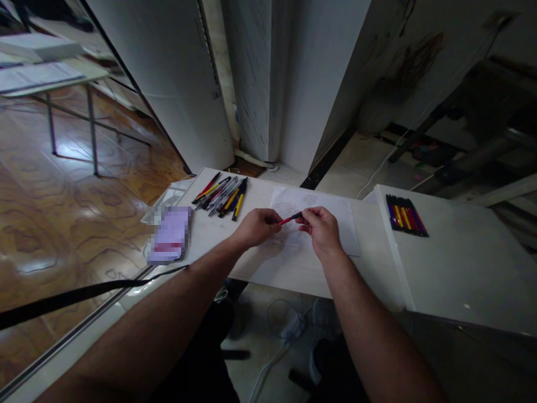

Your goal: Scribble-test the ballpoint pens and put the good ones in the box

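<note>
Between my two hands is a red pen [286, 220] with a black cap or end. My left hand [260, 225] pinches its red barrel, while my right hand [321, 226] closes on the black end. Both are held over a white sheet of paper [346, 224] that bears scribbled pen marks. To the left on the table lies a loose pile of pens [222, 196], with red, yellow, black and clear barrels. A neat row of capped pens [406, 216] in several colours lies on the raised white surface at the right.
A blurred-out purple item [171, 232] lies at the left edge of the narrow table [285, 278]. White cabinets or panels [247, 84] rise behind it. The white box-like surface [457, 263] borders it on the right. Cables [272, 358] run along the floor below.
</note>
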{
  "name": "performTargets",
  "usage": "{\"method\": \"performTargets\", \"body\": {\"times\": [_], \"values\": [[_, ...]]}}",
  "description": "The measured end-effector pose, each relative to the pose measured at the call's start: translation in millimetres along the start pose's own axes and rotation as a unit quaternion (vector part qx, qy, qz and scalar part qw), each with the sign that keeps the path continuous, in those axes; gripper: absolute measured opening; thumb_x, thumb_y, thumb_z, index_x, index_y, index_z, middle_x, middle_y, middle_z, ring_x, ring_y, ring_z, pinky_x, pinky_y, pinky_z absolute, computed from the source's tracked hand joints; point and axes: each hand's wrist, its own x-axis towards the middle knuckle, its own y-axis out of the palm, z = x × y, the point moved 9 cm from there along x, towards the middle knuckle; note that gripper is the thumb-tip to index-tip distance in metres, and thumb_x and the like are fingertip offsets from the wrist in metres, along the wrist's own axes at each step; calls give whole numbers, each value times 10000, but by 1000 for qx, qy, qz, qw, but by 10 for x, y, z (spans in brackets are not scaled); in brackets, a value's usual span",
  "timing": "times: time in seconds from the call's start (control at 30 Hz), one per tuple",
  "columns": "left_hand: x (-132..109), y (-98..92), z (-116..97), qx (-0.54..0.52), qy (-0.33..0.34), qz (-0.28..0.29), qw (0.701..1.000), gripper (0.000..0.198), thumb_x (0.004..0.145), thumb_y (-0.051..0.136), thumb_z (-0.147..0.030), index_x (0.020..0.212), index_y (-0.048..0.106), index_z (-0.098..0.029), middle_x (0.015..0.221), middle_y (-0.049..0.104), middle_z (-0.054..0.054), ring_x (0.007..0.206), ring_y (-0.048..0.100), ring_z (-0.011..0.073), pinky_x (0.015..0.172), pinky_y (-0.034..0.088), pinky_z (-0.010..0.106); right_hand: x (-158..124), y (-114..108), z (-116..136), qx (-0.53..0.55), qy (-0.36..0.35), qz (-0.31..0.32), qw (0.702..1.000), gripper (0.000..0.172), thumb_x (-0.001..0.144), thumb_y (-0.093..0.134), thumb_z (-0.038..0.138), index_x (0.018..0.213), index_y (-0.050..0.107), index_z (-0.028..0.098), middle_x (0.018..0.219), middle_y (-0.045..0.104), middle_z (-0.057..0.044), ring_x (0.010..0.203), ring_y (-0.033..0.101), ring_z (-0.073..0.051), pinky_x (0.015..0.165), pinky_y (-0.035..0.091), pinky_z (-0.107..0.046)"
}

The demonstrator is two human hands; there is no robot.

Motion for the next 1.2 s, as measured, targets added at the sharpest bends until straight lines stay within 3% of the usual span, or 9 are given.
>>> {"method": "performTargets", "body": {"times": [0.43, 0.63, 0.97, 1.2], "values": [[-25, 0, -43, 27, -16, 13, 999, 238, 737, 593, -314, 844, 730, -151, 609, 615, -3, 539, 486, 116, 522, 335, 245, 1, -4, 20, -3, -3, 5, 1000, 249, 630, 767, 304, 773, 608, 178, 707, 677, 7, 608, 669, -134, 471, 489, -199], [-41, 66, -55, -8, -33, 45, 998, 246, 768, 521, -292, 804, 713, -141, 665, 647, 21, 589, 532, 130, 555, 370, 246, -5, 1, 54, -7, -9, 10, 1000, 244, 619, 760, 286, 792, 632, 173, 745, 698, -8, 610, 661, -128, 477, 486, -199], [-15, 84, -49, 8, 4, 51, 999, 241, 780, 532, -306, 841, 697, -141, 692, 653, 30, 605, 541, 131, 549, 371, 235, -27, 59, 85, -5, -11, 35, 999, 280, 631, 743, 258, 891, 678, 178, 786, 713, -15, 619, 648, -120, 475, 478, -195], [-41, 37, -88, 19, 15, 26, 999, 223, 757, 578, -329, 830, 676, -143, 654, 626, 10, 580, 519, 126, 536, 357, 242, -24, 68, 60, -16, -14, 43, 999, 243, 631, 766, 287, 831, 693, 171, 761, 701, -11, 603, 638, -112, 485, 492, -198]]}}
